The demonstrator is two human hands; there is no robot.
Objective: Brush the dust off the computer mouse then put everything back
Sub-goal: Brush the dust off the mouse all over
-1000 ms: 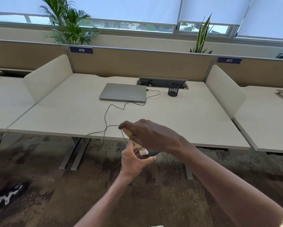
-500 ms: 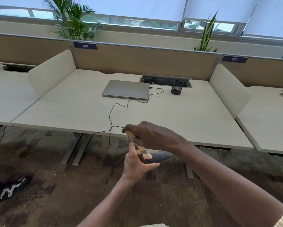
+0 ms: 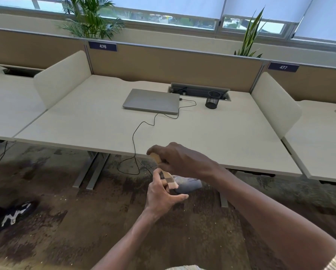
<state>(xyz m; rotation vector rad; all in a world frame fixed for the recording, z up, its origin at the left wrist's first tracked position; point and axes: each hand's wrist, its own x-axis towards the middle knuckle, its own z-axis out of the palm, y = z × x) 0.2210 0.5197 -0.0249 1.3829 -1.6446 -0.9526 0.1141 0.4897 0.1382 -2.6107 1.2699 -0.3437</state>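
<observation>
While the brushing goes on in front of the counter (image 3: 212,139), the left hand (image 3: 161,193) has its fingers curled around the grey computer mouse (image 3: 188,184), held in mid-air over the carpet. The right hand (image 3: 182,159) has its fingers closed on a small wooden-handled brush (image 3: 168,177), bristles against the mouse. Cleaning looks under way; returning both items to the counter, near the closed laptop (image 3: 151,101) and mesh pen cup (image 3: 213,99), remains. Against the view a second earlier, more of the mouse shows beyond the brush.

right hand (image 3: 184,158) brushing mouse (image 3: 188,184), left hand (image 3: 161,193) holding
</observation>
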